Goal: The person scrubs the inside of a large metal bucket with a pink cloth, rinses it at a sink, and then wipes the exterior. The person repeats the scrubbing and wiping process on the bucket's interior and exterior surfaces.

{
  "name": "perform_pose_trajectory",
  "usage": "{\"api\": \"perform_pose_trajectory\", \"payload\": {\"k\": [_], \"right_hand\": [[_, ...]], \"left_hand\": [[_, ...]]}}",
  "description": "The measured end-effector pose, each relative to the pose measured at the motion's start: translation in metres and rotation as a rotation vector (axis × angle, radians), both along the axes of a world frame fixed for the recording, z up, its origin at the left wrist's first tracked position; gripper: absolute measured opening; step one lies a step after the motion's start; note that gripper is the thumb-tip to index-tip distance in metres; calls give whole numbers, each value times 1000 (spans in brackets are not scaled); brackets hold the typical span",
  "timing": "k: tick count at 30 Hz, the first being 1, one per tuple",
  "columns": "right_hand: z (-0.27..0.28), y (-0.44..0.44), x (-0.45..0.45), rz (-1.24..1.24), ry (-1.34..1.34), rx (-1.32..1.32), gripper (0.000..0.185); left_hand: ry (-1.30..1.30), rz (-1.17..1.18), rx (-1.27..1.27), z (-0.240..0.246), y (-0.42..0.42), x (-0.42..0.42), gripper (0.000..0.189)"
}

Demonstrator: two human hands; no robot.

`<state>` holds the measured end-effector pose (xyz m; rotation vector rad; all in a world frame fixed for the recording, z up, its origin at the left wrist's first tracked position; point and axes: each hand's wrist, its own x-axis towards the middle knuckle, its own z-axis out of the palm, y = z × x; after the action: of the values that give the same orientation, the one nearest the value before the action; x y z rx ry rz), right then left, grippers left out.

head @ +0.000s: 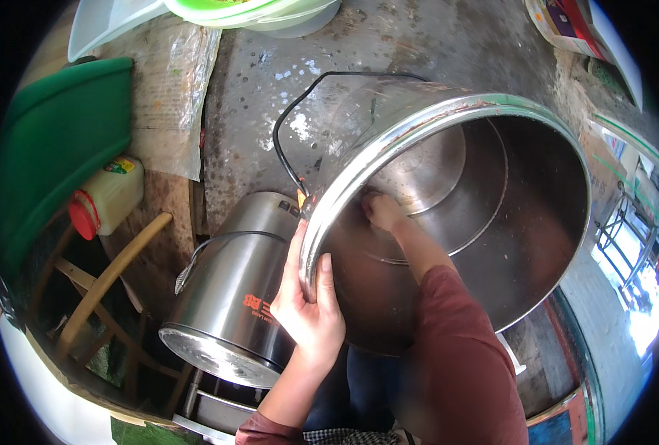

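Note:
A large stainless steel barrel lies tilted with its round mouth towards me. My left hand grips the left part of its rolled rim, thumb inside and fingers outside. Deep inside the barrel my right hand is curled into a fist close to the inner wall. Its fingertips are hidden, so whether it holds something cannot be told. A thin black wire handle loops out from the barrel's side. Beside my left hand a smaller stainless steel bucket with orange writing lies on its side.
To the left are a green plastic bin, a jug with a red lid and a curved wooden bar. A green-rimmed basin and a white plastic tray stand beyond the stained metal surface.

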<state>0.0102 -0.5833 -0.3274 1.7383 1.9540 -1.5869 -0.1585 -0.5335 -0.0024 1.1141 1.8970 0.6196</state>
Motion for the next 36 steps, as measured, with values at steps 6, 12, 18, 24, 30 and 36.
{"api": "perform_pose_trajectory", "payload": {"k": [6, 12, 18, 24, 30, 36], "right_hand": [[10, 19, 31, -408, 300, -979, 14], [130, 70, 49, -562, 692, -1115, 20], [339, 81, 30, -767, 871, -695, 22], [451, 41, -1, -731, 1067, -494, 20], [517, -27, -179, -387, 703, -591, 22], [662, -243, -421, 479, 668, -968, 14]], "left_hand": [[80, -30, 128, -11, -5, 2, 41], [104, 8, 131, -19, 0, 19, 37], [80, 23, -73, 26, 0, -1, 55], [-275, 200, 139, 108, -179, -72, 53], [-29, 849, -97, 197, -434, -155, 33], [29, 1726, -51, 221, -662, -95, 35]]}}
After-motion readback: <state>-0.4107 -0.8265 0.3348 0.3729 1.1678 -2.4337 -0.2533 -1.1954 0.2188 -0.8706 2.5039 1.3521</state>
